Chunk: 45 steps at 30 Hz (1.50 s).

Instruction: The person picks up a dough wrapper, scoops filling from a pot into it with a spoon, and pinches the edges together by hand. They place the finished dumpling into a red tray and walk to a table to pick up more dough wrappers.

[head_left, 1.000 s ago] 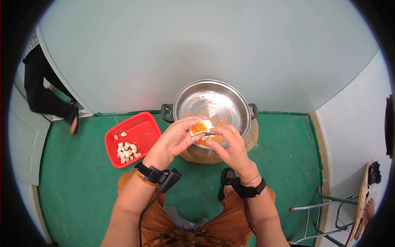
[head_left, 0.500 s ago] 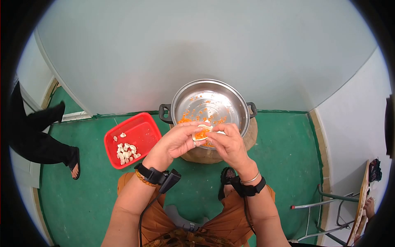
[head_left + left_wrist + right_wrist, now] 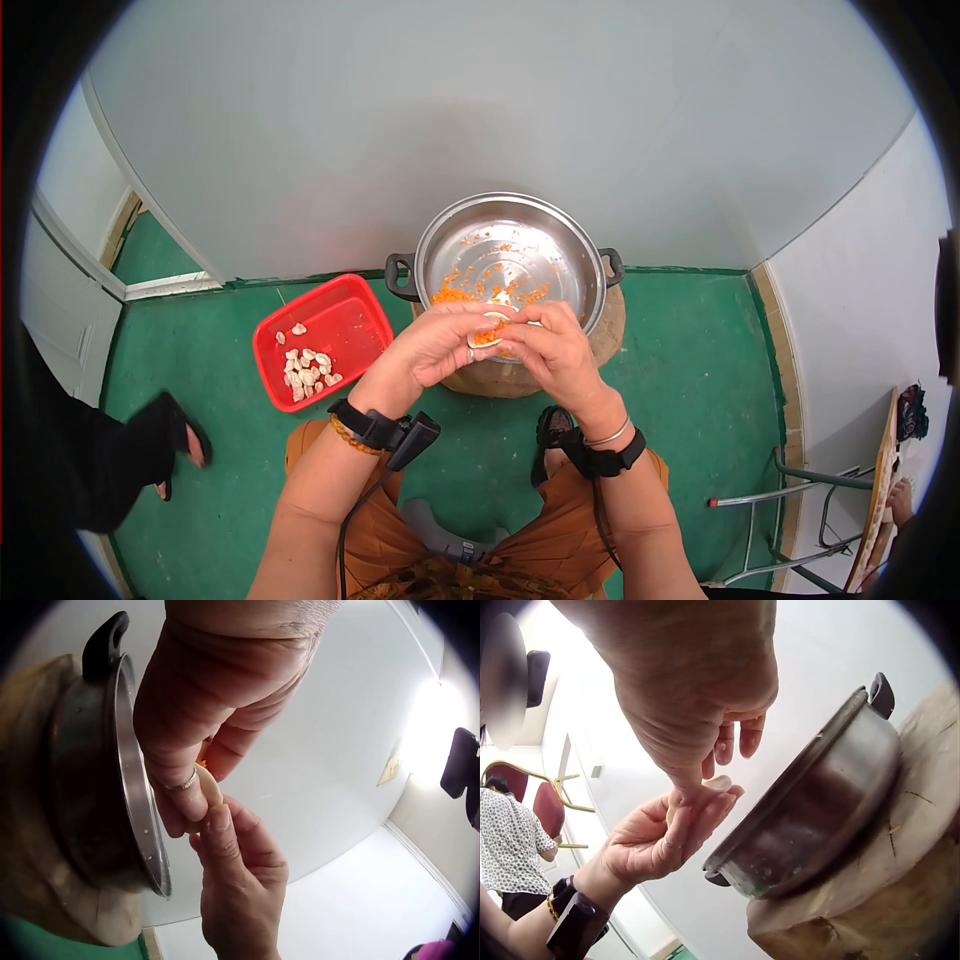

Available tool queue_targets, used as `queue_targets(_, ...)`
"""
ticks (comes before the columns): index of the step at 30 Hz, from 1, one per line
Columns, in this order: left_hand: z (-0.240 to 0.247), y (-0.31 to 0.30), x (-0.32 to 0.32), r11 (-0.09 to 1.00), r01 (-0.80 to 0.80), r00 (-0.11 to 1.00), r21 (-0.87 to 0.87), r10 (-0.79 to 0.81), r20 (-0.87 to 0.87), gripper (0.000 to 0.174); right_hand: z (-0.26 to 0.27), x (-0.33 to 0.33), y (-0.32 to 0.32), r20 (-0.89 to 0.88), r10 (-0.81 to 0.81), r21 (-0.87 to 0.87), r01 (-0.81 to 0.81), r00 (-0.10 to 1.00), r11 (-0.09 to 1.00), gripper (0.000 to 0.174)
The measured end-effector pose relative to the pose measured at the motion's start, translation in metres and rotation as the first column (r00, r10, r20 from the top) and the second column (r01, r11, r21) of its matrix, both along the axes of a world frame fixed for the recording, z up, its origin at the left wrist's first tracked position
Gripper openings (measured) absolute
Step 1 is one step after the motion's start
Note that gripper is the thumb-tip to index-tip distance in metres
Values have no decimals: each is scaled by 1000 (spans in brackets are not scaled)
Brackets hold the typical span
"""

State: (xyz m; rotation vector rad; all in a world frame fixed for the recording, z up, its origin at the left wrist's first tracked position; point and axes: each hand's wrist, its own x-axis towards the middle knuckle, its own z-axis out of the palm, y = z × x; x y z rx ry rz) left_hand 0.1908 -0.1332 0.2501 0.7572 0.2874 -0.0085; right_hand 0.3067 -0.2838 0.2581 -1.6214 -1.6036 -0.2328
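Observation:
Over the near rim of a steel pot [image 3: 545,245], my left hand [image 3: 425,345] holds a pale dumpling wrapper [image 3: 484,341] with orange filling in it. The thumb and fingers of my right hand [image 3: 562,355] pinch the right side of that wrapper, which is partly folded over. In the left wrist view the right thumb presses the edge of the wrapper [image 3: 211,787] against the left fingers. The right wrist view shows only a pale bit of it between the hands. Orange filling [image 3: 452,295] is scattered over the pot's bottom.
The pot stands on a wooden stump [image 3: 490,382] against the wall. On the green floor at left, a red basin [image 3: 352,325] holds several folded dumplings [image 3: 304,368]. A person's black-trousered leg [image 3: 120,460] is at the far left; a metal-legged table [image 3: 876,490] stands at right.
The wrapper lay spread open earlier; now its right side is folded in over the filling, and my right fingers have closed onto it. The other person's legs have moved at the left.

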Motion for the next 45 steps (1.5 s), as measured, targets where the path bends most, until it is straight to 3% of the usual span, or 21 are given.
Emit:
queue_targets(7,10,-7,-1,997,-7,999,73,11,-45,31,2,-3,0,-102,-21,0,21,995,1000,17)
queue_targets(24,4,-6,0,1000,-21,1000,9,21,19,29,-2,-4,2,-214,-56,-26,52,975,998,26)
queue_targets(34,22,-7,-3,1000,-23,1000,11,23,11,34,-3,-3,2,-477,-48,-29,39,878,999,14)
queue_targets(37,13,-6,-2,886,-125,990,447,79,119,40,-6,1,1,-487,-76,-32,70,870,997,13)
queue_targets(40,8,-12,0,827,-228,969,514,138,207,44,-7,3,1,-495,-100,-31,97,863,995,13)
queue_targets(45,0,-14,2,630,-321,947,707,205,247,30,-2,0,1,-524,-104,-38,99,845,994,13)
